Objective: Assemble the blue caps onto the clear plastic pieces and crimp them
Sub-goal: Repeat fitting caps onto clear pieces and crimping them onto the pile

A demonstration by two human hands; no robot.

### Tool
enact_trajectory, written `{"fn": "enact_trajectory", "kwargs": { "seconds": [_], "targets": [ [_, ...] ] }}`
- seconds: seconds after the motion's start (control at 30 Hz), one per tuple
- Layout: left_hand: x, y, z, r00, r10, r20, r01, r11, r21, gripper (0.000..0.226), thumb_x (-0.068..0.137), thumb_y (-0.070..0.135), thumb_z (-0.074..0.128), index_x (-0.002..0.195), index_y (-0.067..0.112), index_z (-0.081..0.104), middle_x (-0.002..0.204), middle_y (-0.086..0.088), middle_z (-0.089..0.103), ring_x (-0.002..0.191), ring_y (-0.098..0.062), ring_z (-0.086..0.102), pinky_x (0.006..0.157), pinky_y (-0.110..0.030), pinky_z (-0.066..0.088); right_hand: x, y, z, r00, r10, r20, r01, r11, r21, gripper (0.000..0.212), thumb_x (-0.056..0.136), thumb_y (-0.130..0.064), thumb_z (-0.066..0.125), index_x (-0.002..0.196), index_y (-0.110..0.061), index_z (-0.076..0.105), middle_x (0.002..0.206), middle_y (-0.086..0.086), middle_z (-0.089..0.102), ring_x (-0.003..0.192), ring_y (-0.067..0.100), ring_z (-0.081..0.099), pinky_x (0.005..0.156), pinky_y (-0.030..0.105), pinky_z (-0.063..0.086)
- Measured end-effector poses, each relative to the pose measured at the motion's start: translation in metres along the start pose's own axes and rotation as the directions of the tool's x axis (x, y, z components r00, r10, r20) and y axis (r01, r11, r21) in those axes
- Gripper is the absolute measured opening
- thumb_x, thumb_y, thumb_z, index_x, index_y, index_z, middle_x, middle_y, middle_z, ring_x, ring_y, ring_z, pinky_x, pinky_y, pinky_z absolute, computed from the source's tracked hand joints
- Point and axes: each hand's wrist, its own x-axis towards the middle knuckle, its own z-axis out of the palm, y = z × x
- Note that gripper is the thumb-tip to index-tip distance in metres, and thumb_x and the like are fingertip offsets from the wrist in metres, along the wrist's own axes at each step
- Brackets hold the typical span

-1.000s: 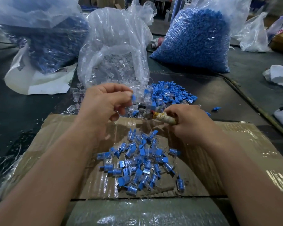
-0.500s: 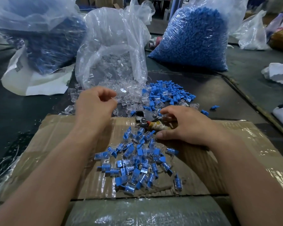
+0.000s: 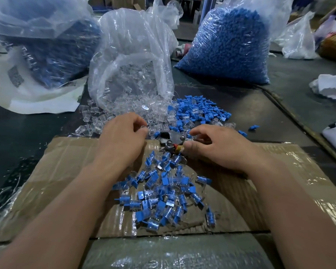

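Evidently restocking: left hand (image 3: 122,136) pinches a small clear plastic piece (image 3: 145,129) from the spilled heap (image 3: 124,111). Right hand (image 3: 213,148) curls over metal crimping pliers (image 3: 173,139), handy beside loose blue caps (image 3: 194,111); grip unclear.

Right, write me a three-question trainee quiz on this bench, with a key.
1. True or false: the capped pieces lie heaped on the cardboard.
2. The open bag just beyond the left hand holds: A screws, B clear pieces, C washers.
3. Fill in: the right hand covers the handle of the ___.
Key: 1 true; 2 B; 3 crimping tool.
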Motion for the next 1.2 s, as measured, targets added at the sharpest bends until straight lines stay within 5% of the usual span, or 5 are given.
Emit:
{"fn": "enact_trajectory", "kwargs": {
  "seconds": [0.13,0.43,0.6,0.9,1.2],
  "targets": [
    [-0.002,0.007,-0.001,0.998,0.011,-0.056,-0.019,0.991,-0.131,0.004,0.088,0.019,0.06,0.087,0.024,0.061,0.075,0.018,0.053,0.072,0.004,0.049,0.074,-0.023,0.04,0.004,0.004,0.002,0.994,-0.018,-0.106,0.02,1.0,0.01,0.044,0.087,-0.057,0.037,0.108,-0.027,0.06,0.106,-0.007,0.06,0.092,0.009,0.049,0.078,0.029,0.039],
    [-0.006,0.018,-0.008,0.961,-0.193,0.198,0.276,0.723,-0.633,0.016,0.08,-0.003,0.062,0.079,0.013,0.063,0.078,-0.01,0.064,0.075,-0.029,0.063,0.068,-0.043,0.058,0.025,0.004,0.013,0.9,-0.086,-0.427,0.128,0.989,0.072,0.025,0.092,-0.019,0.052,0.115,-0.016,0.062,0.113,-0.002,0.061,0.094,0.004,0.048,0.084,0.018,0.034],
    [-0.007,0.021,-0.011,0.959,-0.184,0.215,0.282,0.7,-0.656,0.018,0.08,-0.006,0.061,0.078,0.012,0.063,0.076,-0.01,0.062,0.073,-0.025,0.06,0.071,-0.048,0.055,0.032,0.001,0.021,0.957,-0.204,-0.206,0.198,0.979,-0.049,0.045,0.096,-0.011,0.039,0.139,-0.024,0.039,0.143,-0.006,0.041,0.13,0.011,0.033,0.099,0.018,0.02],
    [-0.009,0.023,-0.009,0.962,-0.164,0.218,0.268,0.721,-0.639,0.014,0.083,-0.001,0.06,0.08,0.013,0.063,0.075,-0.007,0.063,0.069,-0.018,0.061,0.07,-0.043,0.055,0.034,0.006,0.019,0.952,-0.101,-0.289,0.126,0.99,0.069,0.023,0.089,-0.018,0.054,0.107,-0.023,0.067,0.104,-0.007,0.067,0.086,0.002,0.052,0.07,0.016,0.037],
    [-0.009,0.022,-0.01,0.944,-0.145,0.296,0.319,0.623,-0.714,0.02,0.085,0.0,0.056,0.09,0.017,0.065,0.088,-0.006,0.066,0.06,-0.006,0.063,0.055,-0.022,0.053,0.027,0.001,0.017,0.853,-0.048,-0.52,0.21,0.944,0.255,0.019,0.092,-0.013,0.052,0.106,-0.018,0.065,0.098,-0.01,0.061,0.086,0.001,0.052,0.077,0.009,0.041]
  ]
}}
